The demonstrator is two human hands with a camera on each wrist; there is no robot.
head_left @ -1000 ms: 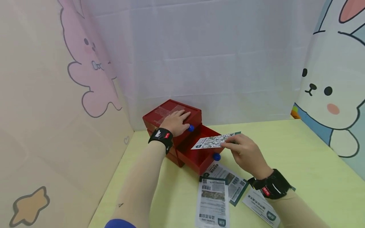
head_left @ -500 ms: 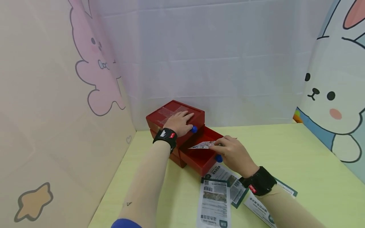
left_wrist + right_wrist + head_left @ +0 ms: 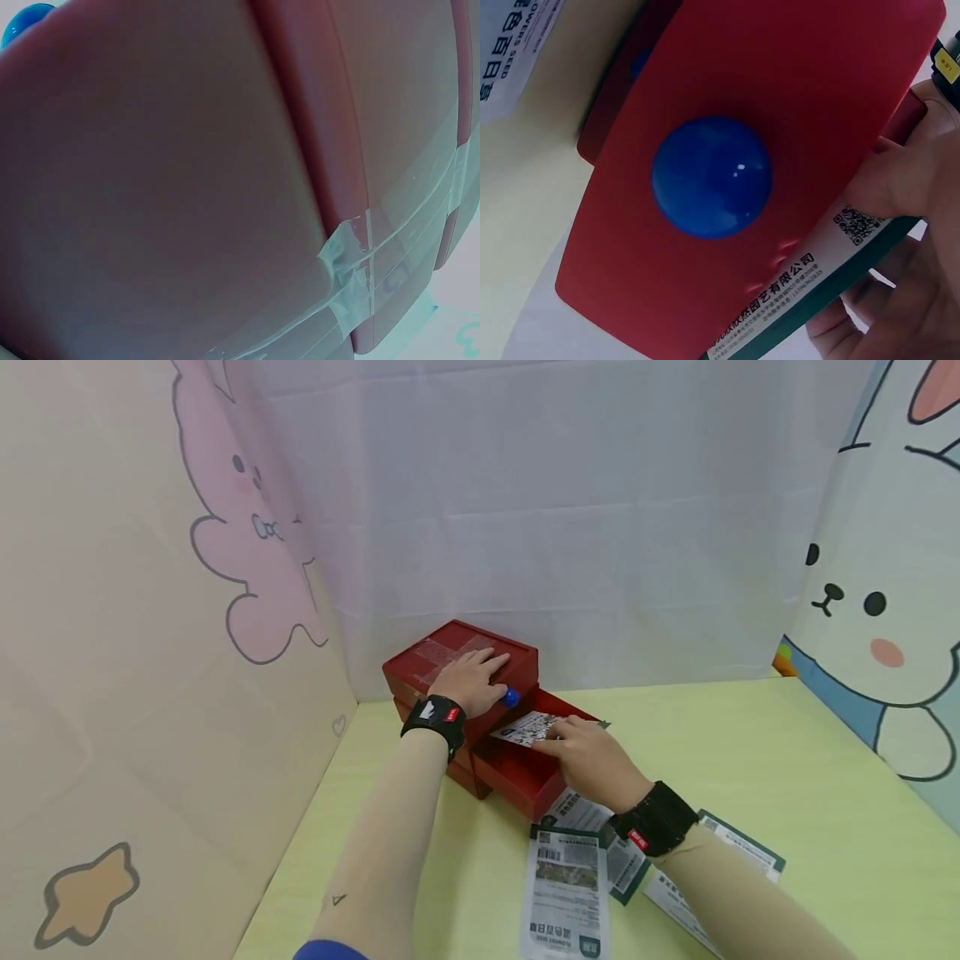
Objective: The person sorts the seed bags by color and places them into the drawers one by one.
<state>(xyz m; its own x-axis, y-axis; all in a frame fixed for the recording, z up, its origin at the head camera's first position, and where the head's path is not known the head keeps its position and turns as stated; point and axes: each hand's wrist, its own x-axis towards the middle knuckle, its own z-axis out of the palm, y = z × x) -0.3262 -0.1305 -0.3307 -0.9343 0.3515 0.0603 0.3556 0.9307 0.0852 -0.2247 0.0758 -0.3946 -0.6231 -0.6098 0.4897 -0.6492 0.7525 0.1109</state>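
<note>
My left hand [image 3: 468,685] rests on top of a small red drawer cabinet [image 3: 491,637], fingers spread and thumb beside the blue knob [image 3: 511,697] of the upper drawer. Below it, one red drawer [image 3: 506,783] is pulled out. With my right hand [image 3: 596,768] I pinch a printed seed packet [image 3: 527,728] at its edge, low over that drawer. The right wrist view has the drawer's blue knob [image 3: 711,177] up close, while thumb and fingers grip the packet's green-bordered end [image 3: 832,255] behind the red front. Red cabinet panels with clear tape [image 3: 349,274] fill the left wrist view.
Several more packets lie on the pale yellow table: one [image 3: 566,893] in front of the drawer, another [image 3: 577,810] partly under the drawer's corner, and one [image 3: 742,843] by my right forearm. A white cloth [image 3: 585,568] hangs behind the cabinet.
My right hand has moved left and down with the seed packet, from above the drawer's right side to low over its inside. My left hand stays on the cabinet.
</note>
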